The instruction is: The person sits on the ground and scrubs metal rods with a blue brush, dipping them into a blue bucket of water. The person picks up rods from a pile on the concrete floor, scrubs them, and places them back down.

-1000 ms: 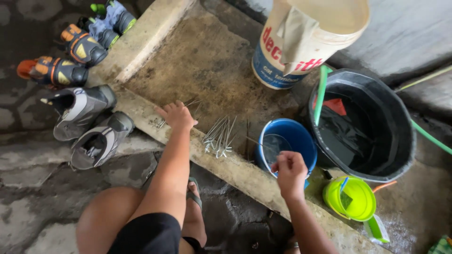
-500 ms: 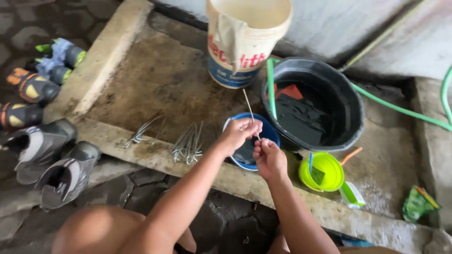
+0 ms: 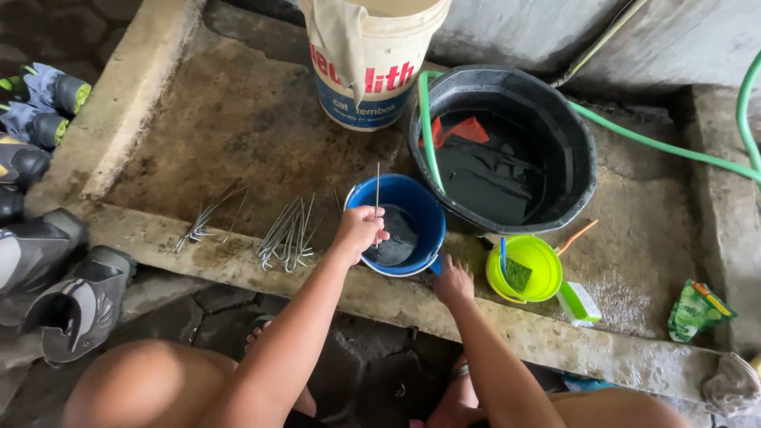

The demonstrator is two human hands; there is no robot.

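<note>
My left hand point(image 3: 361, 228) grips a thin metal peg point(image 3: 377, 184) that stands upright over the blue bowl point(image 3: 418, 200), which holds dark water. My right hand point(image 3: 453, 280) rests at the bowl's near right rim, by its handle; whether it grips the handle I cannot tell. Two bunches of similar metal pegs lie on the concrete ledge: a larger bunch point(image 3: 288, 234) just left of my left hand and a smaller bunch point(image 3: 204, 222) farther left.
A black tub point(image 3: 576, 146) with dark water and a green hose point(image 3: 426, 127) stands behind the bowl. A cream paint bucket point(image 3: 372, 70) with a cloth stands at the back. A lime-green bowl point(image 3: 537, 255) with a sponge sits right. Shoes point(image 3: 59, 293) lie left; a green sachet point(image 3: 694, 309) lies right.
My right hand let go of the peg and dropped to the blue bowl's rim. My left hand keeps the peg, now upright. The view shifted right.
</note>
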